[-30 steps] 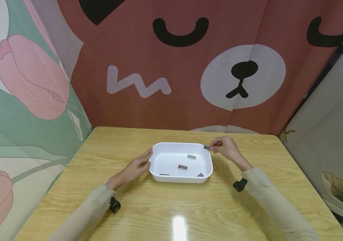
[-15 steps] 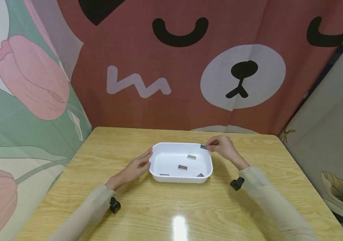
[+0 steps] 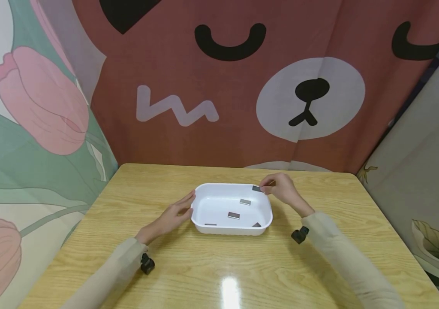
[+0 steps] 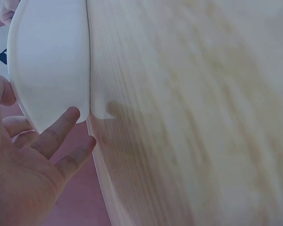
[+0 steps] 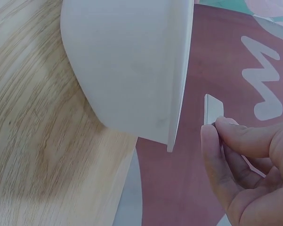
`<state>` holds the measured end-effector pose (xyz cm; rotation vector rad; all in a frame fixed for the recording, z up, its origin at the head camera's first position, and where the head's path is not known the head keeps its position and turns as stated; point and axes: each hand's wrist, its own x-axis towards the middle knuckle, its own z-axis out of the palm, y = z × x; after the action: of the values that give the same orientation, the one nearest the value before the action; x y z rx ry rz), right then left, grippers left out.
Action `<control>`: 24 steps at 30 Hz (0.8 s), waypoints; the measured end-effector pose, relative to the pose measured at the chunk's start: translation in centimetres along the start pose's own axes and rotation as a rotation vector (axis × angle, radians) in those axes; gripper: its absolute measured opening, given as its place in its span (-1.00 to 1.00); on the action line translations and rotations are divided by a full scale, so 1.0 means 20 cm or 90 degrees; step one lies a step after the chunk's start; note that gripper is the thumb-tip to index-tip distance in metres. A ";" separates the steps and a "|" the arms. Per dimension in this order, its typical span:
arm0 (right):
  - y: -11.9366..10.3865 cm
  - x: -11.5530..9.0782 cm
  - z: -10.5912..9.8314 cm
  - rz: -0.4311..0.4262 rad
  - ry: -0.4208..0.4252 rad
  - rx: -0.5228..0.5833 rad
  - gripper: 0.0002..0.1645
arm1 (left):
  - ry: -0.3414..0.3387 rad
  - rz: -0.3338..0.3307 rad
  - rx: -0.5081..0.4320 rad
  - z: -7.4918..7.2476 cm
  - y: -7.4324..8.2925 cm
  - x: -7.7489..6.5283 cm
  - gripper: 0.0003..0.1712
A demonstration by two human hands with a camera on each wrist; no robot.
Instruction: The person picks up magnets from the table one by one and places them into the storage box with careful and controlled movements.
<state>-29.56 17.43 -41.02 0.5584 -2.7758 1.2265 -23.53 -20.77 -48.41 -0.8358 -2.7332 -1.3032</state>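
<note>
A white plastic basin (image 3: 231, 230) with rounded corners stands on the table. My left hand (image 3: 170, 218) rests its extended fingertips against the basin's left end; in the left wrist view those fingers (image 4: 56, 132) spread along its outer wall. Between thumb and forefinger, my right hand (image 3: 282, 189) pinches one end of a small flat rectangular metallic piece (image 5: 213, 110). It is above the basin's far right corner, higher than the rim in the right wrist view. Similar grey pieces lie inside: one right of centre (image 3: 245, 201), another near the middle (image 3: 233, 215), and others partly hidden by the front wall.
The wood-grain table (image 3: 219, 262) stretches around the basin on all sides. A brown curtain (image 3: 188, 146) with a bear print hangs right behind its far edge, and floral curtains (image 3: 38, 171) close off the sides. Each wrist carries a small black camera (image 3: 300, 234).
My right hand has moved a little left, carrying the metallic piece from the basin's right rim over its far right corner. The left hand and the basin have stayed put.
</note>
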 end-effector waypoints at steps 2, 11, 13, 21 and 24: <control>0.00 0.01 0.01 0.001 -0.005 0.002 -0.95 | -0.001 -0.001 -0.006 0.00 0.00 0.00 -0.40; -0.04 0.02 0.03 -0.010 -0.024 0.018 -0.94 | -0.002 -0.004 -0.004 0.00 0.01 0.00 -0.40; -0.05 0.03 0.04 -0.011 -0.026 0.016 -0.93 | -0.002 -0.006 -0.003 0.00 0.01 0.00 -0.40; -0.08 0.05 0.06 -0.028 -0.033 0.005 -0.93 | -0.001 -0.008 0.001 0.00 0.02 0.00 -0.38; -0.10 0.06 0.06 -0.035 -0.037 0.002 -0.93 | -0.001 -0.007 0.003 0.00 0.02 0.00 -0.38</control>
<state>-29.78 14.94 -40.19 0.6756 -2.7853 1.2235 -23.41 -20.59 -48.13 -0.8225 -2.7455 -1.2972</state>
